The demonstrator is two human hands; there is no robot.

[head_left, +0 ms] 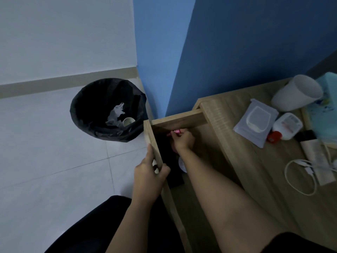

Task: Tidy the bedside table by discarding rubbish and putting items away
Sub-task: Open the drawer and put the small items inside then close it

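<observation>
A deep-blue wall [237, 52] meets a pale wall [63, 33] at a corner; a beige skirting board [54, 83] edges pale floor tiles [45, 152] (thin grout lines show). A wood-grain bedside table [255, 161] stands against the blue, in dim light.

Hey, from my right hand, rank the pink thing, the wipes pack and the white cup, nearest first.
1. pink thing: pinched in the right hand, inside the drawer.
2. wipes pack: on the tabletop, to the right.
3. white cup: farther back right, by the wall.
</observation>
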